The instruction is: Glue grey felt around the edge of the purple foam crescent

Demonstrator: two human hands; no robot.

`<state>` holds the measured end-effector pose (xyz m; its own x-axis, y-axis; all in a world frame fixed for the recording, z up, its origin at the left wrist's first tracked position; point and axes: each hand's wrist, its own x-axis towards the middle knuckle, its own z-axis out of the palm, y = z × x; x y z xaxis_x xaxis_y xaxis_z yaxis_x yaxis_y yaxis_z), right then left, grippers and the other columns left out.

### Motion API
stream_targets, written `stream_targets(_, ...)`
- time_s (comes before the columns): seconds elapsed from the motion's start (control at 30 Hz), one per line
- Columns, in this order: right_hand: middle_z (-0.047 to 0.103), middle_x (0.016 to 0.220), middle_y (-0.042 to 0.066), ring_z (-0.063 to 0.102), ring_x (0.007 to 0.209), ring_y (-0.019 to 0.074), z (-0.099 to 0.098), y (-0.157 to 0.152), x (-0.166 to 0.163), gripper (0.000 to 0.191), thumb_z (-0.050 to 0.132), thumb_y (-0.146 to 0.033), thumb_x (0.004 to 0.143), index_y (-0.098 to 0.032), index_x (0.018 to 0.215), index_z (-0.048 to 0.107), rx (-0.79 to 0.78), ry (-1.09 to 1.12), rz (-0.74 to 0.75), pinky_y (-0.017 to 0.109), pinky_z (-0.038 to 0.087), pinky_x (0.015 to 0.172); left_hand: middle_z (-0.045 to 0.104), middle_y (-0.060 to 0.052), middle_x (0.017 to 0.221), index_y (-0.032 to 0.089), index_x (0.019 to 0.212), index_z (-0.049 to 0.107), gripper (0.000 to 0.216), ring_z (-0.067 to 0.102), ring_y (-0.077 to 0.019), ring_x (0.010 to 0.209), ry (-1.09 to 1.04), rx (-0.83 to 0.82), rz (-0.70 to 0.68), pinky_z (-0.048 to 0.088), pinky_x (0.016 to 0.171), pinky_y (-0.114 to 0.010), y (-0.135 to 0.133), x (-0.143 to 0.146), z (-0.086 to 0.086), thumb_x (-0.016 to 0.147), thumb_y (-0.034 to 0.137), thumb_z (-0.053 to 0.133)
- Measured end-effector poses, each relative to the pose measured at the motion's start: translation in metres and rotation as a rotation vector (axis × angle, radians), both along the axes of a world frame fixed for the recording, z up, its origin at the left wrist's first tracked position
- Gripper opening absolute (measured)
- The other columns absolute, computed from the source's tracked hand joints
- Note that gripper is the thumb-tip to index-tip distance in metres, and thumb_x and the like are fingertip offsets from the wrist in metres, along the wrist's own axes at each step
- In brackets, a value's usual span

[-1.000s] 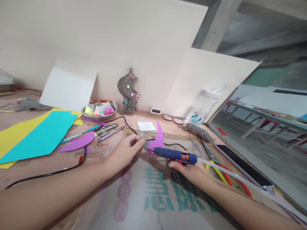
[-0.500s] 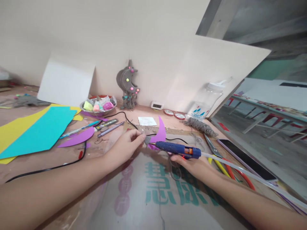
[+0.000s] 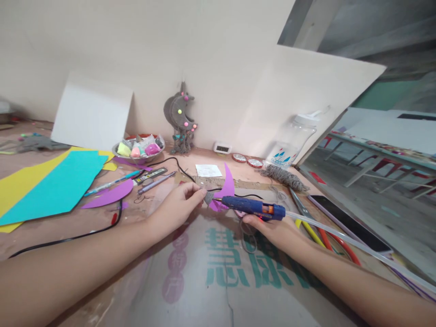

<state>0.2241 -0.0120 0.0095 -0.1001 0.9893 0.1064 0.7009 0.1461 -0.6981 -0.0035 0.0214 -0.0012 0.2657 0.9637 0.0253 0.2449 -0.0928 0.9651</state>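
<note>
My left hand point(image 3: 185, 200) pinches a small grey piece point(image 3: 209, 198) between thumb and fingertips; its exact kind is too small to tell. My right hand point(image 3: 264, 223) is closed around a blue hot glue gun point(image 3: 250, 206), with its nozzle pointing left at the grey piece, touching or very close to it. A clear glue stick point(image 3: 316, 221) runs out of the gun's back, and a red light glows on its underside. Just behind the nozzle is a purple crescent-shaped paper point(image 3: 229, 181). The fingers on the gun's handle are mostly hidden.
Scissors point(image 3: 315, 229), a phone point(image 3: 349, 222) and grey yarn point(image 3: 284, 177) lie on the right. A plastic bottle point(image 3: 289, 141) stands behind. Coloured paper point(image 3: 57, 186), pens point(image 3: 156, 182) and a bowl of clay point(image 3: 138, 157) are left. A grey moon ornament point(image 3: 179, 113) hangs at the back.
The glue gun's nozzle and the grey piece have shifted very slightly. Both hands keep their hold, and the view has moved a little.
</note>
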Motion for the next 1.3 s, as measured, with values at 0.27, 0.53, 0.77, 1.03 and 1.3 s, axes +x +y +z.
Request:
stream_targets(0.27, 0.073, 0.083, 0.002, 0.068, 0.078, 0.0235, -0.003, 0.001, 0.003, 0.027, 0.057, -0.047, 0.074, -0.023, 0.084, 0.067, 0.025, -0.027, -0.003, 0.032, 0.056, 0.069, 0.049, 0.004, 0.059, 0.018, 0.069, 0.048, 0.028, 0.041, -0.0089, 0.048, 0.064, 0.081, 0.008, 0.032, 0.044, -0.02, 0.002, -0.001, -0.001, 0.085, 0.041, 0.046)
stream_targets(0.53, 0.072, 0.076, 0.001, 0.068, 0.073, 0.0238, 0.001, 0.0, 0.001, 0.025, 0.057, -0.046, 0.074, -0.023, 0.079, 0.067, -0.016, -0.062, -0.086, 0.032, 0.055, 0.068, 0.044, 0.006, 0.057, 0.018, 0.07, 0.047, 0.027, 0.037, -0.0077, 0.046, 0.0, 0.027, -0.014, 0.03, 0.042, -0.018, 0.0, 0.0, 0.0, 0.085, 0.04, 0.047)
stream_targets(0.77, 0.07, 0.068, 0.0, 0.067, 0.067, 0.0239, 0.004, 0.0, 0.001, 0.025, 0.058, -0.048, 0.072, -0.025, 0.066, 0.063, 0.016, -0.046, -0.056, 0.031, 0.054, 0.058, 0.046, 0.005, 0.056, 0.018, 0.069, 0.049, 0.027, 0.038, -0.0087, 0.046, 0.022, 0.041, -0.003, 0.031, 0.044, -0.019, -0.001, 0.0, 0.002, 0.084, 0.04, 0.048)
stream_targets(1.03, 0.072, 0.077, 0.001, 0.066, 0.072, 0.0232, 0.004, 0.0, 0.003, 0.025, 0.055, -0.046, 0.075, -0.024, 0.077, 0.067, 0.032, -0.021, -0.044, 0.031, 0.053, 0.063, 0.051, 0.003, 0.06, 0.018, 0.068, 0.049, 0.029, 0.042, -0.0099, 0.05, 0.035, 0.096, 0.007, 0.033, 0.045, -0.02, -0.001, 0.001, 0.001, 0.084, 0.042, 0.047)
stream_targets(1.3, 0.065, 0.07, 0.004, 0.058, 0.065, 0.0176, 0.022, 0.004, 0.019, 0.038, 0.042, -0.046, 0.084, -0.02, 0.065, 0.063, 0.198, -0.012, -0.048, 0.029, 0.047, 0.061, 0.038, 0.008, 0.05, 0.019, 0.069, 0.044, 0.027, 0.033, -0.0066, 0.04, -0.037, -0.047, 0.012, 0.024, 0.036, -0.017, -0.001, 0.004, 0.005, 0.084, 0.041, 0.047)
